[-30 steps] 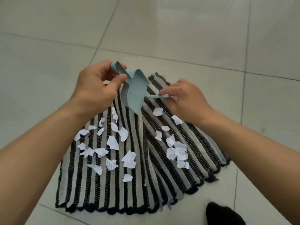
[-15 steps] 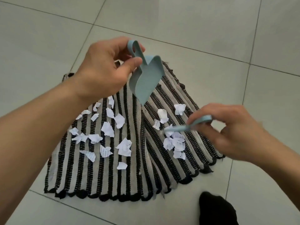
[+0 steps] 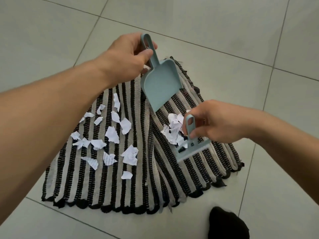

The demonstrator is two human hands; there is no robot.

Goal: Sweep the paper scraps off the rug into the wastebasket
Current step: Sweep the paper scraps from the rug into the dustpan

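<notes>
A black-and-beige striped rug lies on the tiled floor, with a raised fold down its middle. Several white paper scraps are scattered over its left half, and a tighter cluster of scraps sits on the right half. My left hand grips the handle of a small pale-blue dustpan, held tilted above the rug's far middle. My right hand holds a matching pale-blue hand brush by its handle, its head resting on the rug beside the right cluster. No wastebasket is in view.
Pale grey floor tiles surround the rug on all sides. A foot in a black sock stands on the floor just past the rug's near right corner.
The brush and dustpan have come apart. My right hand carried the brush down onto the rug by the right cluster. My left hand turned the dustpan so its inside faces up.
</notes>
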